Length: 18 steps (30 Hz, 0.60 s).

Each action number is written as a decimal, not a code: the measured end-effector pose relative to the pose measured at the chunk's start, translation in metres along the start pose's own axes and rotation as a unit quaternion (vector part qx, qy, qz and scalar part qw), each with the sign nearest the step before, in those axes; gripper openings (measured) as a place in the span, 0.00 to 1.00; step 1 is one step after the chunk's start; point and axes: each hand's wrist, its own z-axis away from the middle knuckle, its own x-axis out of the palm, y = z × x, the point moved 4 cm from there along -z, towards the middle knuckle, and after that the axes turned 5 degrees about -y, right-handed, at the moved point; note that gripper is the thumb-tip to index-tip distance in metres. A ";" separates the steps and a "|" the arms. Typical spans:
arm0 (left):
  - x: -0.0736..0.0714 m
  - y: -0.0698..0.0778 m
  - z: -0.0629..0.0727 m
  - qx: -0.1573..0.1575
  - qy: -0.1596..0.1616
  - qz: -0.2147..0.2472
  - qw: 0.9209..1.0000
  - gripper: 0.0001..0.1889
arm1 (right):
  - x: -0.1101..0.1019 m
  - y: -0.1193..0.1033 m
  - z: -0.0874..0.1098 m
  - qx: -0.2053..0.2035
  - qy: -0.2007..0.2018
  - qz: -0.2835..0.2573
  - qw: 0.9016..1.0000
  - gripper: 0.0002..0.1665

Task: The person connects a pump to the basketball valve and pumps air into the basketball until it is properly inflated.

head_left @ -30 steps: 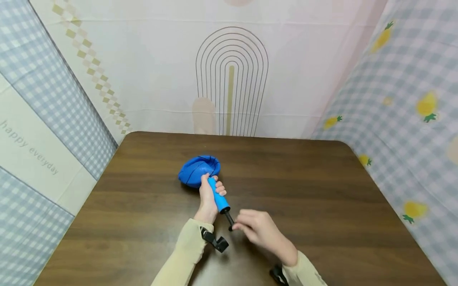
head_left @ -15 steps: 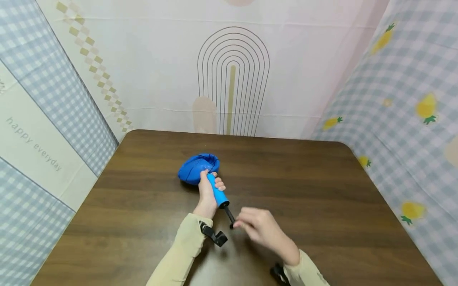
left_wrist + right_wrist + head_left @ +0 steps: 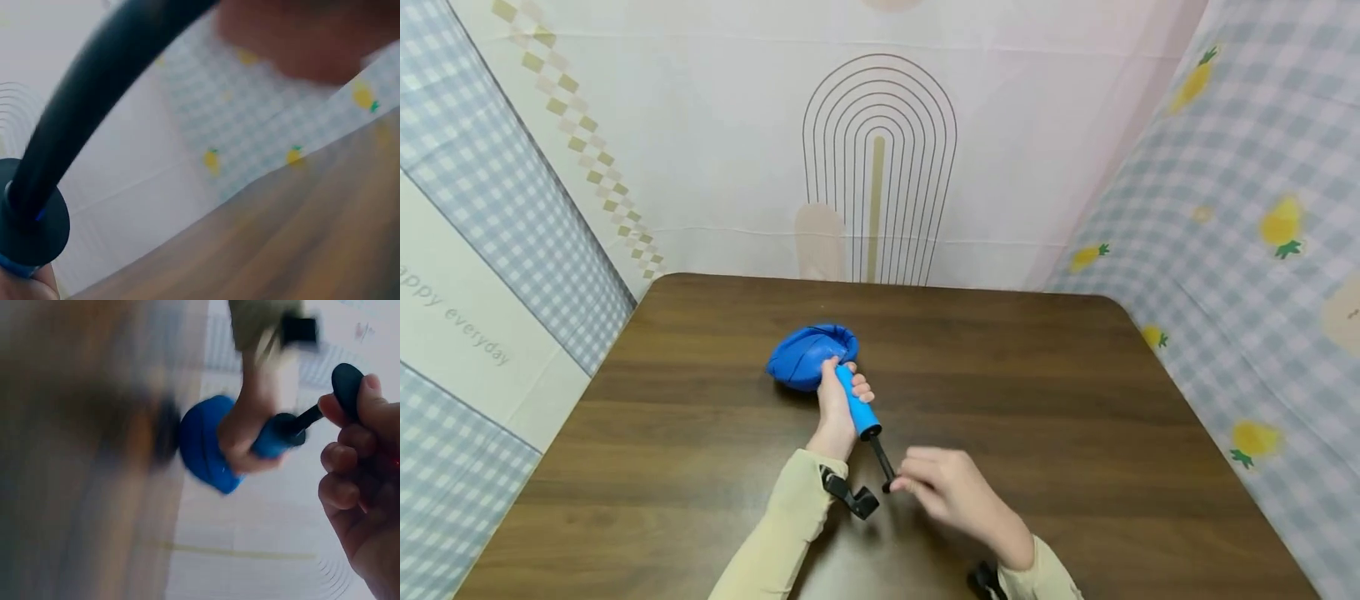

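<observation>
A half-flat blue ball (image 3: 805, 358) with black seam lines lies on the table, its upper side caved in. My left hand (image 3: 833, 417) grips the blue barrel of a hand pump (image 3: 857, 407), whose far end points at the ball; the spot where they meet is hidden by the fingers. Out of the pump's near end sticks a black plunger rod (image 3: 882, 461). Thumb and forefinger of my right hand (image 3: 951, 490) pinch the small black knob at its end. In the right wrist view this knob (image 3: 347, 390) shows as a flat disc. The rod (image 3: 94, 94) looms large in the left wrist view.
A brown wood-grain table (image 3: 1037, 375) with rounded far corners bears the ball. Behind it hangs a pale cloth (image 3: 722, 142) with printed arches, and checked cloths close in both sides. Black straps with mounts (image 3: 850, 493) sit at both wrists.
My right hand has drawn the plunger rod further out of the barrel, toward me. My left hand keeps its grip on the pump, and the ball stays nearly in place.
</observation>
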 end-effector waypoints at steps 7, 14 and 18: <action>-0.005 0.002 0.007 -0.005 -0.005 -0.003 1.000 0.18 | 0.012 0.009 -0.014 0.022 -0.019 0.014 0.999 0.10; -0.006 0.023 0.001 0.060 0.005 0.013 0.998 0.19 | -0.008 -0.009 0.003 -0.037 -0.032 0.015 0.999 0.13; -0.002 0.000 0.003 0.037 0.004 0.012 0.999 0.19 | 0.000 0.014 0.001 0.015 -0.017 0.021 1.000 0.10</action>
